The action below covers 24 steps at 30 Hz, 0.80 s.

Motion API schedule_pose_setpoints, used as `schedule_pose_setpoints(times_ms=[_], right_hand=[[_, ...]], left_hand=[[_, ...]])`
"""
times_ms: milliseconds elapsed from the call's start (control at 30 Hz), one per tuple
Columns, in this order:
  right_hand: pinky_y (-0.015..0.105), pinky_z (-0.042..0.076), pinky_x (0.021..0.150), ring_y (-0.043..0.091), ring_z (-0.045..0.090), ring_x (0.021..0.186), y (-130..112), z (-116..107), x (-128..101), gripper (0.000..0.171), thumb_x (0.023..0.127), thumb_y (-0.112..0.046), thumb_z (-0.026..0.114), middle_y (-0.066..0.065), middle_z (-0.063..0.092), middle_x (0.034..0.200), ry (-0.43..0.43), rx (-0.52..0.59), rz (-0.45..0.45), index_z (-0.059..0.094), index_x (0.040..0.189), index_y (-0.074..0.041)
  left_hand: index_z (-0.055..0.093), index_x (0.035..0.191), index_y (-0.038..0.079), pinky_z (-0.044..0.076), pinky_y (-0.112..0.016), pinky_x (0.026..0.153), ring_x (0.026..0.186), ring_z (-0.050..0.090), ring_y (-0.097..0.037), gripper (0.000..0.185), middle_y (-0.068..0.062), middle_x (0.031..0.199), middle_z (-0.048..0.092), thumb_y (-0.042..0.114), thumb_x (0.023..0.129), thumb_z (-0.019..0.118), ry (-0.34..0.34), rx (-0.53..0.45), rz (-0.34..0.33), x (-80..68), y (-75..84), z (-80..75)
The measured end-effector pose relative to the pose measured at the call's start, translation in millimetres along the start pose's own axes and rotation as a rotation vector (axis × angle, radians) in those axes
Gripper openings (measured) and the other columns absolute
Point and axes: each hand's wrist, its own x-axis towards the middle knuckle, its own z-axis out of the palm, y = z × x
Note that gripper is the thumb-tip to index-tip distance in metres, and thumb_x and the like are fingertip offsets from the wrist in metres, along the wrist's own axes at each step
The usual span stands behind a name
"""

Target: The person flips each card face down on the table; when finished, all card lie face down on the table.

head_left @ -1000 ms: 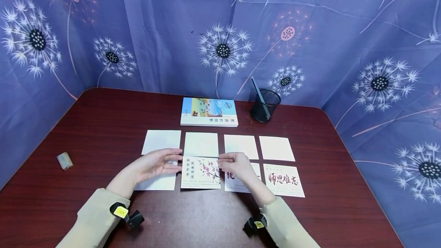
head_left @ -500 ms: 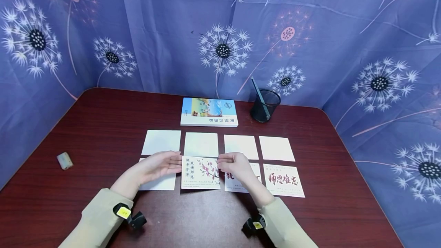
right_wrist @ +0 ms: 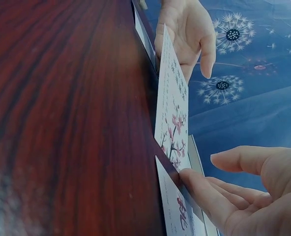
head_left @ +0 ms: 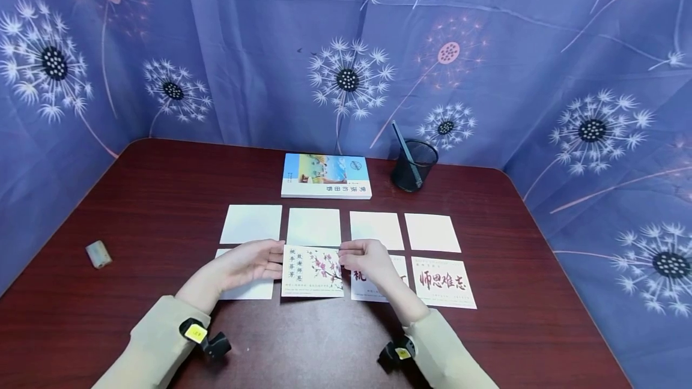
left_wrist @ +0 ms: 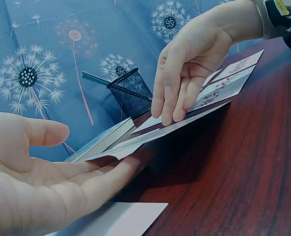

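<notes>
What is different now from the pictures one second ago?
Very little. The left hand has slid a bit nearer the person along the flower card, its fingers still at the left edge. The right hand stays at the right edge. Book and pen holder are unmoved.

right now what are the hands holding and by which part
Both hold the plum blossom card: the left hand supports its left edge on straight fingers, the right hand touches its right edge. Its far edge is lifted off the table.

Card (head_left: 245, 284) under the left hand (head_left: 245, 264) half hidden; book title (head_left: 348, 189) too small to read.
</notes>
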Motion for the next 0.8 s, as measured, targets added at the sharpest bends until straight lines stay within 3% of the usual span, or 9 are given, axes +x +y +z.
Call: schedule_pose_setpoints(times_ms=[300,567,800], right_hand=[[0.033,0.058,0.085,0.026,0.071,0.097,-12.6,9.4,-3.5,0.033,0.086,-0.005,0.067,0.02,0.073,0.105,0.046,-0.084,-0.03,0.066,0.117,0.008],[0.02,0.055,0.076,0.021,0.071,0.095,-34.9,33.6,-7.1,0.033,0.083,-0.005,0.069,0.016,0.075,0.1,-0.06,-0.147,-0.071,0.069,0.114,0.005],[0.018,0.055,0.072,0.022,0.072,0.095,-40.7,44.8,-4.8,0.032,0.082,-0.008,0.07,0.014,0.075,0.1,-0.078,-0.185,-0.083,0.071,0.112,0.003]], left_hand=[[0.028,0.139,-0.022,0.053,-0.033,0.098,0.104,0.066,-0.021,0.053,-0.016,0.115,0.063,0.02,0.106,0.033,-0.018,-0.007,0.001,1.0,0.3,-3.3],[0.025,0.141,-0.021,0.054,-0.03,0.096,0.103,0.066,-0.019,0.055,-0.014,0.117,0.063,0.021,0.107,0.029,-0.049,-0.009,-0.014,5.6,5.8,-8.9],[0.022,0.142,-0.022,0.055,-0.028,0.095,0.102,0.067,-0.016,0.056,-0.011,0.114,0.064,0.022,0.107,0.028,-0.068,-0.012,-0.021,6.6,8.2,-10.9]])
